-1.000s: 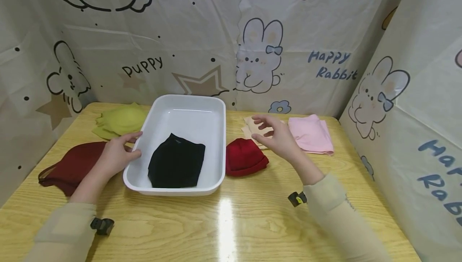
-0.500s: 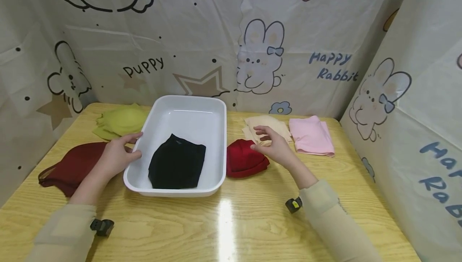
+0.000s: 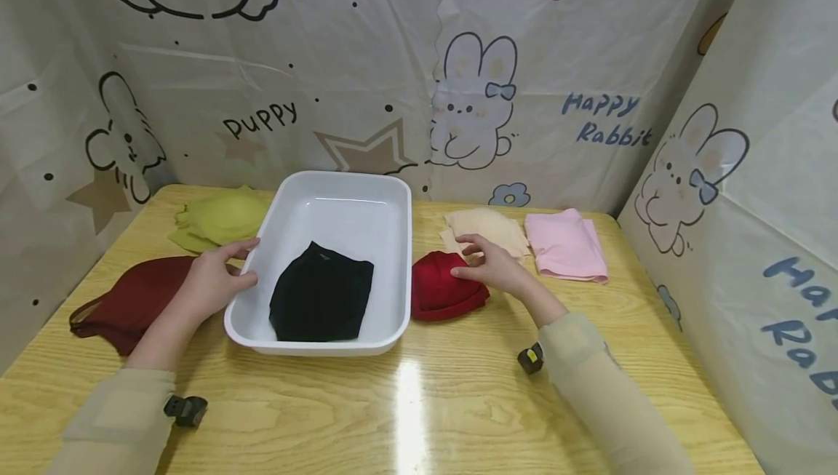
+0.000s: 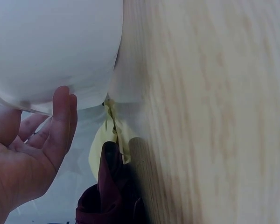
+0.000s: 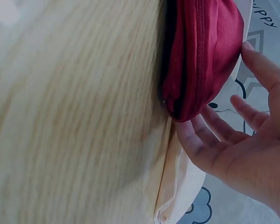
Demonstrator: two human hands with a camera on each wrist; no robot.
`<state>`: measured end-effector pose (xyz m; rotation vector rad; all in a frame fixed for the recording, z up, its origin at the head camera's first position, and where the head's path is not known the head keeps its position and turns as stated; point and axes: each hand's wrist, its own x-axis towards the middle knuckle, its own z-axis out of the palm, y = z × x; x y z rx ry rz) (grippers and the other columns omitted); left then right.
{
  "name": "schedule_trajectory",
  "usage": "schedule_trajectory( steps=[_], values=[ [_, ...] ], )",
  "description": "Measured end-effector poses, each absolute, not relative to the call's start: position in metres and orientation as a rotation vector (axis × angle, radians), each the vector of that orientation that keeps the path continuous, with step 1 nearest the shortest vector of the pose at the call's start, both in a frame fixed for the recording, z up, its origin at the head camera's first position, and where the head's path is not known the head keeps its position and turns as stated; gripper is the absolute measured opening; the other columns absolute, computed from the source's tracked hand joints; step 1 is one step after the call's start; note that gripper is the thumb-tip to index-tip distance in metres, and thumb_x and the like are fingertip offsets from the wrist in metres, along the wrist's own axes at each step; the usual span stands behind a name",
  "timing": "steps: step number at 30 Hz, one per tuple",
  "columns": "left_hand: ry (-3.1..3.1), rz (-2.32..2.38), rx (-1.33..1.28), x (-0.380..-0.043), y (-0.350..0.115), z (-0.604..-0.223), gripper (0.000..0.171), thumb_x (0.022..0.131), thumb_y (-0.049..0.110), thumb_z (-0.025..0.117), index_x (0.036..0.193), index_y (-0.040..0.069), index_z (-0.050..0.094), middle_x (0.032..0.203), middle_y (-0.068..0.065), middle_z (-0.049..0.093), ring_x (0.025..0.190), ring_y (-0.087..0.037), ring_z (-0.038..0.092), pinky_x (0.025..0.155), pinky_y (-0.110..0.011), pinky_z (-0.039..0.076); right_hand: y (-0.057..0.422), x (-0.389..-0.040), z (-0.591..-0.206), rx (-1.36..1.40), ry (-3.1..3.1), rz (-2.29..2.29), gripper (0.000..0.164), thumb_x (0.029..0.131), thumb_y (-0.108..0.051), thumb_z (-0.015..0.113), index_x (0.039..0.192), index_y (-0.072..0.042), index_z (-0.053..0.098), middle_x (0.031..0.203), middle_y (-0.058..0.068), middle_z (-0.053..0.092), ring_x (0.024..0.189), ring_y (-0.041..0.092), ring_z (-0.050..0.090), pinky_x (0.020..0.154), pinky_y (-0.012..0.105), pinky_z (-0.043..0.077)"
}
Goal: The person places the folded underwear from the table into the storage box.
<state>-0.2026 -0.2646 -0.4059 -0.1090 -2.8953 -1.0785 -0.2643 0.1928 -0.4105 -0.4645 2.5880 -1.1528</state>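
My left hand (image 3: 212,278) holds the left rim of a white plastic basin (image 3: 404,242). In the left wrist view its thumb is at the rim and the fingers lie against the outer wall. A folded black garment (image 3: 321,297) lies inside the basin. At the basin's right side is a folded red garment (image 3: 445,289). My right hand (image 3: 494,268) is over its right side, fingers spread. In the right wrist view, the thumb tip is right at the upper face of the red garment (image 5: 219,51), and fingertips are at its edge, partly hidden behind it.
A dark maroon garment with a strap (image 3: 137,300) and a yellow-green cloth (image 3: 219,217) lie left of the basin. Behind the red garment are a folded cream cloth (image 3: 487,224) and a folded pink cloth (image 3: 564,246). A printed curtain (image 3: 366,60) closes the wooden table's back.
My right hand has moved down and slightly left, from above the cream cloth to the red garment. The left hand and basin stay in place.
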Motion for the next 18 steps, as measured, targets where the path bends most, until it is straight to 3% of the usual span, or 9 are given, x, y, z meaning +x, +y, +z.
schedule_trajectory(
  steps=[9, 18],
  values=[
    [-2.896, -1.086, -0.102, -0.2027, -0.2647, -0.4062, 0.059, 0.082, 0.008, 0.065, 0.137, -0.001, 0.046, 0.115, -0.025, 0.055, 0.088, -0.033, 0.059, 0.070, -0.037, 0.053, 0.1872, -0.2706, -0.4104, -0.427, 2.486, -1.099, 0.073, 0.082, -0.027, 0.073, 0.143, -0.012, 0.036, 0.128, 0.021, 0.051, 0.116, 0.036, 0.054, 0.077, 0.034, 0.053],
    [-2.912, -1.084, -0.093, -0.2032, -0.2636, -0.4045, 0.060, 0.082, 0.008, 0.066, 0.137, -0.001, 0.045, 0.116, -0.026, 0.054, 0.088, -0.033, 0.059, 0.070, -0.036, 0.053, 0.1849, -0.2728, -0.4126, -0.429, 2.348, -1.119, 0.077, 0.082, -0.023, 0.074, 0.145, -0.012, 0.032, 0.130, 0.024, 0.047, 0.118, 0.033, 0.050, 0.074, 0.031, 0.052]
  ],
)
